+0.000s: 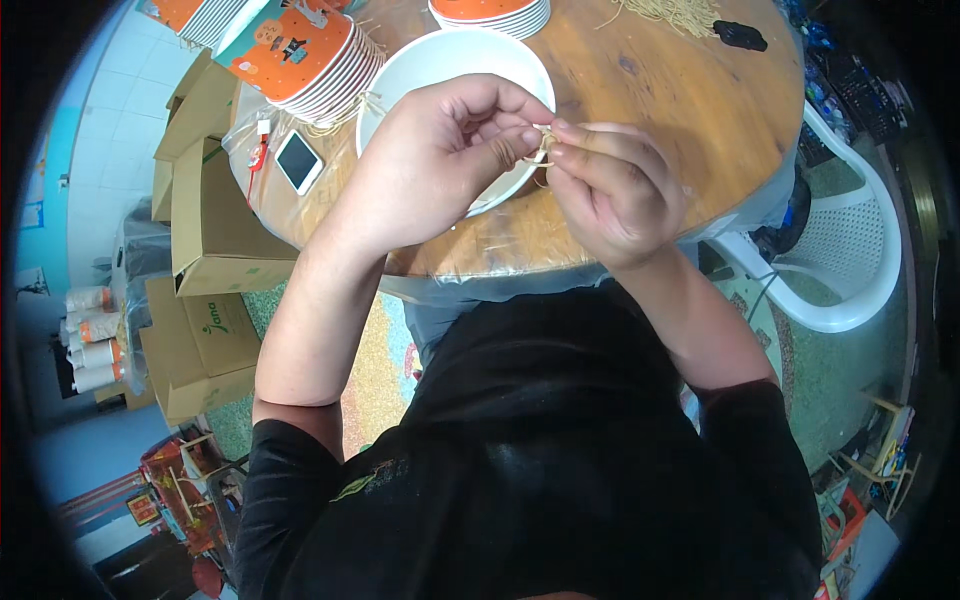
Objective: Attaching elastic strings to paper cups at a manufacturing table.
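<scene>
My left hand [440, 160] and my right hand [620, 185] meet above the table's near half, over the right rim of a white round basin [455, 60]. Both are closed, thumbs and fingertips pinching a short piece of thin cream cord [543, 160] between them. A loop of the cord hangs below the fingertips; its ends are partly hidden by my fingers. My left forearm covers part of the basin. A tall stack of orange printed paper tubs [300, 50] leans left of the basin, with cream cords poking out along its side.
A white phone [299, 162] and a red cable [258, 158] lie at the left of the round wooden table [640, 90]. Cream cords [672, 14] and a black item [740, 36] are at the far right. Cardboard boxes [225, 225] stand left, a white plastic chair [835, 240] right.
</scene>
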